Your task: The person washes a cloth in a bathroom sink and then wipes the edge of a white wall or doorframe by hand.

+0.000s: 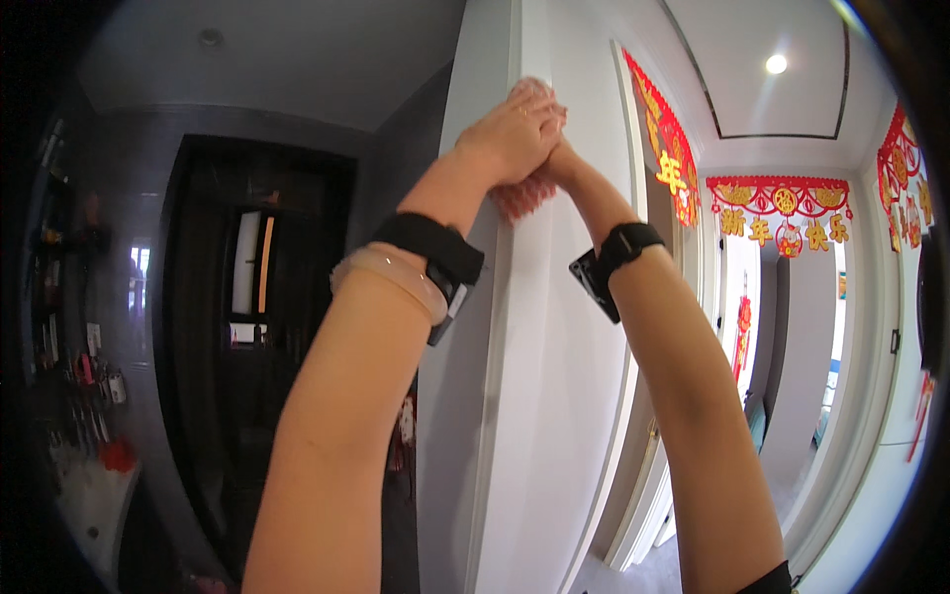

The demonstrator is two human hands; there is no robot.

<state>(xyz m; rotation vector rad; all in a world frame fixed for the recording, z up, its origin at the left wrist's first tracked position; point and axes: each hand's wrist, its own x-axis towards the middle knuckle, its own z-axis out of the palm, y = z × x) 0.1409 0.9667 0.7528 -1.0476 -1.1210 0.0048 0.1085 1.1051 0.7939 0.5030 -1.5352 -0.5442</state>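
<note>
Both arms reach up to the white edge of a wall or door frame (515, 327). High on that edge, my left hand (505, 144) presses a bunched pink-and-white cloth (527, 201) against the surface, its fingers curled round it. Part of the cloth hangs below the hands and part bulges above them. Close against the left hand, my right hand (560, 158) also grips the cloth; its fingers are largely hidden. A pale bangle (391, 282) and a black strap circle my left wrist. Another black strap (633, 243) with a small device is on the right.
On the left lies a dark room with a black-framed glass door (262, 396), a white sink (94, 505) and shelves of toiletries. Rightward, a bright hallway has red-and-gold hanging decorations (782, 203), open doorways and a round ceiling light (776, 63).
</note>
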